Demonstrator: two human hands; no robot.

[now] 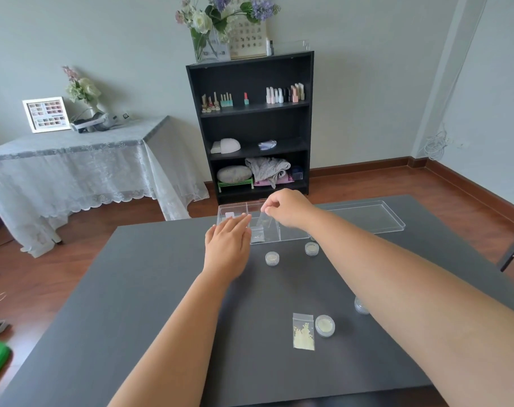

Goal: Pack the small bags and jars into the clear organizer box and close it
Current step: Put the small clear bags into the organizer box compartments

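We see the clear box (291, 235) at the far edge of the dark surface (132, 304), open, with dividers making several compartments. Its lid (367, 217) lies flat just to the right of it. Our right hand (288, 208) hovers over the middle of the box, thumb and forefinger pinched on the top edge of a small bag (264, 220) that hangs down into a compartment — which one exactly we cannot tell through the clear walls. Another bag (257, 235) lies already in the near compartment, just below the hanging one. Something small and white shows in the far left compartment, perhaps a bag too.

Our left hand (229, 245) rests flat, palm down, fingers stretched out and together, holding nothing; its tips overlap the box's near left wall.

On the surface, near the box, stand two small round jars: one (272, 258) just right of the left hand, one (312, 248) beside the right forearm. Closer to us lie a bag of pale yellow beads (303, 331) and, just beside it, a third jar (324, 326). A fourth jar (361, 306) is half hidden behind the right forearm.
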